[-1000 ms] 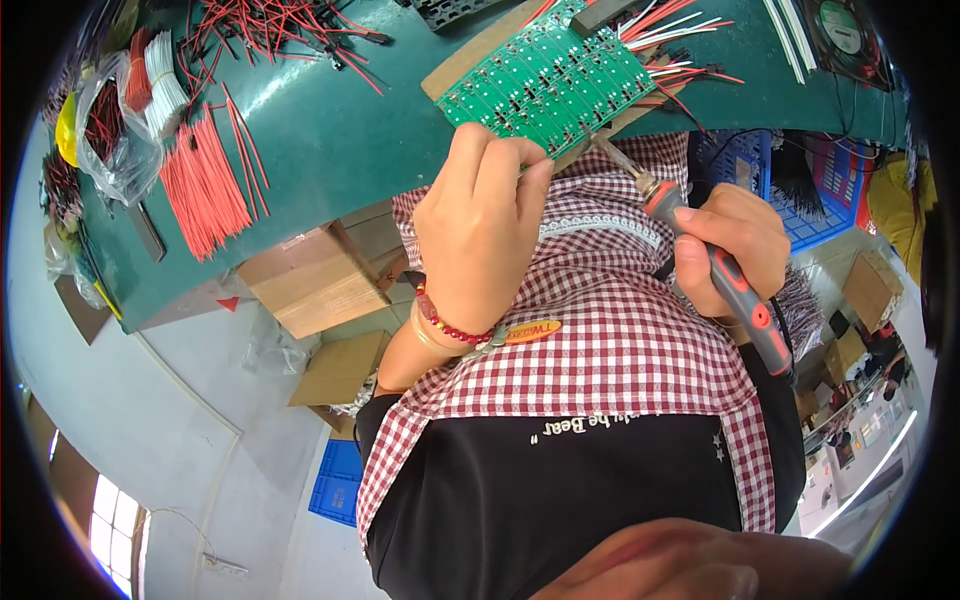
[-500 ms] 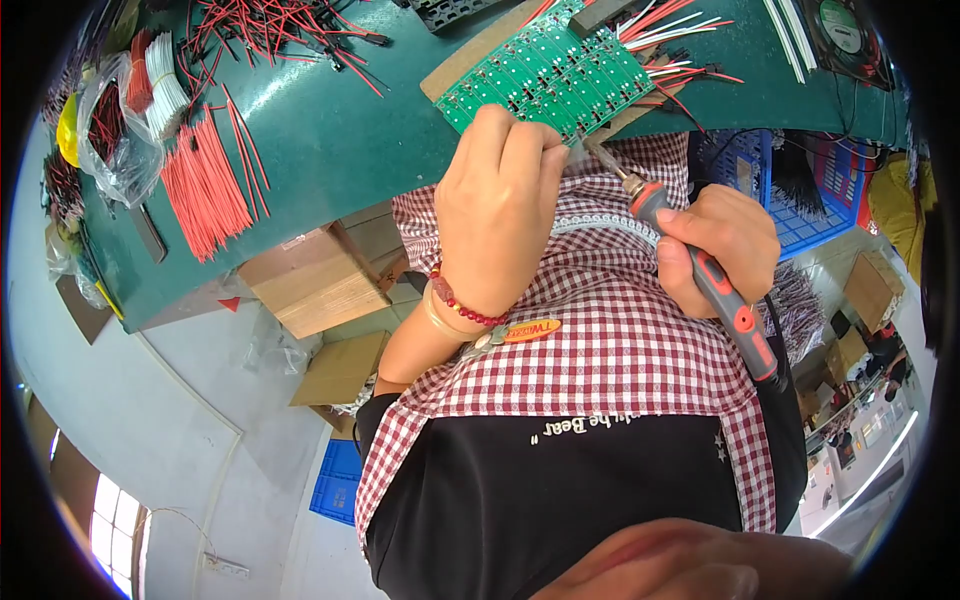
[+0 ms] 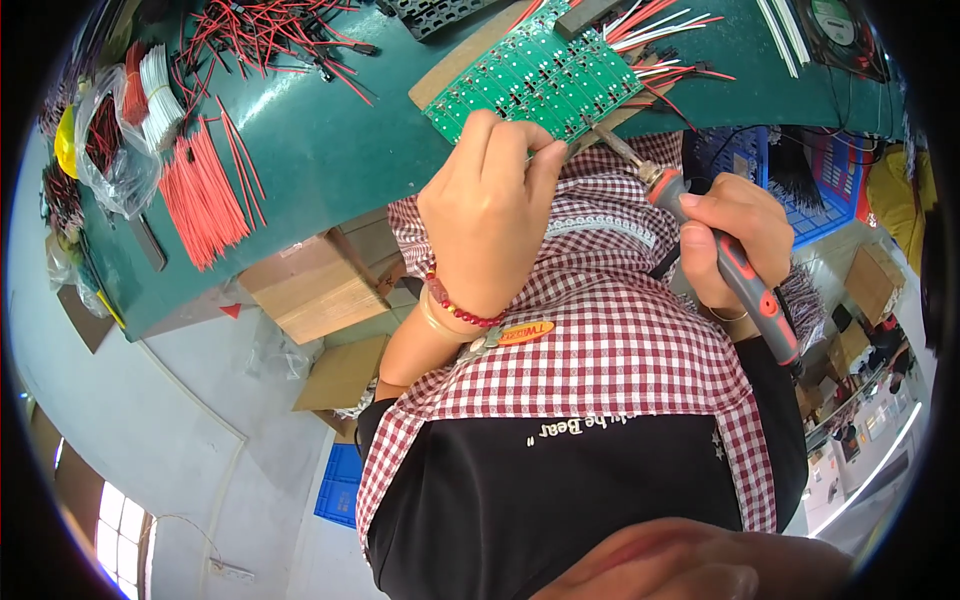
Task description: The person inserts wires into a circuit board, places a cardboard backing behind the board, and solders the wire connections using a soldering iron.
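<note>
A green circuit board panel point(image 3: 545, 88) lies tilted on a brown board at the bench's near edge, with small parts across it and red and white wires at its far right side. My left hand point(image 3: 488, 205) is closed in a pinch at the panel's near corner; whatever is between its fingertips is hidden. My right hand point(image 3: 755, 225) grips a grey and red soldering iron point(image 3: 741, 272). The iron's tip points up and left, at the panel's near right edge close to my left fingertips; I cannot tell whether it touches.
On the green bench point(image 3: 330, 140) lie a bundle of red wires point(image 3: 203, 200), white wires point(image 3: 160, 112) and a tangled red wire pile point(image 3: 265, 35). A dark block point(image 3: 585, 17) rests on the panel. Blue crates point(image 3: 800, 205) stand below at right, a cardboard box point(image 3: 312, 283) below at left.
My right hand and the soldering iron have shifted slightly right and down. My left hand has moved a little left, still pinched. The view has shifted slightly.
</note>
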Demonstrator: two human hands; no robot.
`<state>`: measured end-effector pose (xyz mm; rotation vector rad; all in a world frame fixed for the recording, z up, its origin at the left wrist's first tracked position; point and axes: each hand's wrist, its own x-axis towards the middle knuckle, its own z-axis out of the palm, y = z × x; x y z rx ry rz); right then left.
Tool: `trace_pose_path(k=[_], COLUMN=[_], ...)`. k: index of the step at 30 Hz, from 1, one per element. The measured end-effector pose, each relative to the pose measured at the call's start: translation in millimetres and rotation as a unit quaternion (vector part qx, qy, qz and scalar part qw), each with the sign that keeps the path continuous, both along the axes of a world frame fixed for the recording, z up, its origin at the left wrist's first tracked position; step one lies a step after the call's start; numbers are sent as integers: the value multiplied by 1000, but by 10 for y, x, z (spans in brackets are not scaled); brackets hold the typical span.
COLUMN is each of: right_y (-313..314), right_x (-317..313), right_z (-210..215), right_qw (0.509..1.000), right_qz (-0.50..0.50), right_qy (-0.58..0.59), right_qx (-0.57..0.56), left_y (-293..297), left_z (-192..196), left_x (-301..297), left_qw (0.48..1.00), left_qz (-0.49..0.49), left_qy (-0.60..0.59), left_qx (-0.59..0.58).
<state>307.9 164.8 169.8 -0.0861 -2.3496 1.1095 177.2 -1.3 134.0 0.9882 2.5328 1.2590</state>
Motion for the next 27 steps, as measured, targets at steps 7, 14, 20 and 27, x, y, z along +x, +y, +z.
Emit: trace_pose_path(k=[7,14,20,27], right_y=[-18,-33,21,66], right_x=[-1,-45,-26,24], right_z=[6,57,85,10], right_qw=[1000,999,999,998], right_qz=[6,25,10,-23], right_qy=[-28,-38,-21,7], right_qx=[6,21,33,-53], left_y=[32,103,83,42], left_z=[-25,-26,-31,36], left_x=[-3,-4,-15,-6], left_qw=[999,999,999,999], left_qz=[-14,2,6,-9], left_qy=[32,25,49,-37], left_qx=[-24,-20,15,-2])
